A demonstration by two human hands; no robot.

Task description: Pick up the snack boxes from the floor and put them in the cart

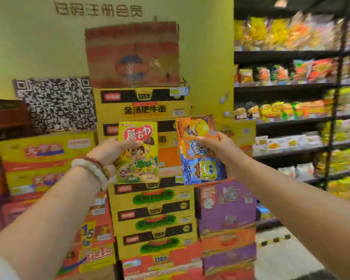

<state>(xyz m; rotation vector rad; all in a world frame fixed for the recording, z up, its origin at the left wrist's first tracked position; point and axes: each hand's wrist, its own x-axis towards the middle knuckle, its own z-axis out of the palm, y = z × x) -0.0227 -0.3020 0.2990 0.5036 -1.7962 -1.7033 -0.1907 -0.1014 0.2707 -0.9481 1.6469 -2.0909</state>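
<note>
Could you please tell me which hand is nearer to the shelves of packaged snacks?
Right. The right hand, holding the orange and blue snack box, is on the side of the snack shelves; the left hand, holding the yellow snack box, is farther away.

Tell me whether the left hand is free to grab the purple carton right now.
Probably not. The left hand already grips the yellow box, held up in front of the stack, and the purple carton sits lower, on the right hand's side.
</note>
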